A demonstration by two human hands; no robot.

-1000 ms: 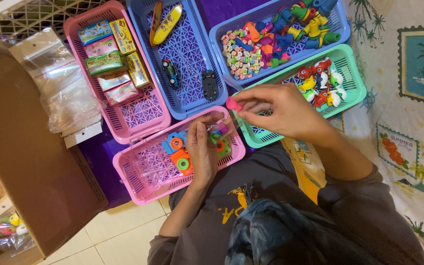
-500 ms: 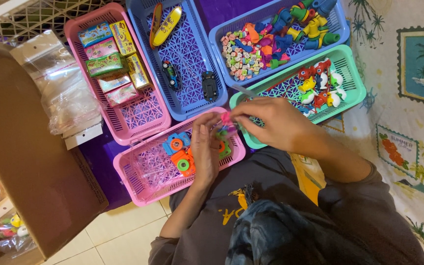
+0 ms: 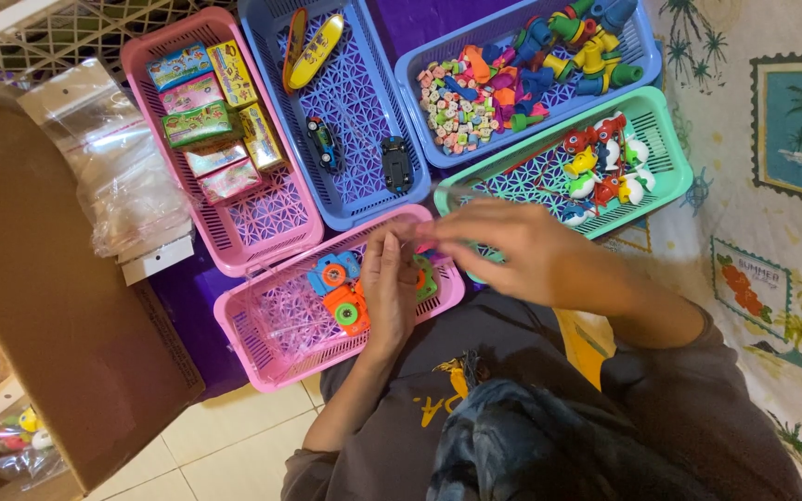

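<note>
My left hand lies over the small pink basket, fingers straight and together, beside a blue toy camera and an orange one. My right hand reaches across from the right, blurred, and its fingertips meet my left fingertips above the basket's far rim. A small pink piece shows between the fingers of the two hands. A green toy camera peeks out beside my left hand. What my left hand holds is unclear.
A green basket of small animal toys lies behind my right hand. A blue basket holds beads and pegs. Another blue basket holds toy cars and skateboards. A tall pink basket holds small boxes. Clear bags and a cardboard box are at left.
My right hand has come down and left from over the green basket, carrying the pink piece to my left fingertips. My left hand has stayed over the small pink basket.
</note>
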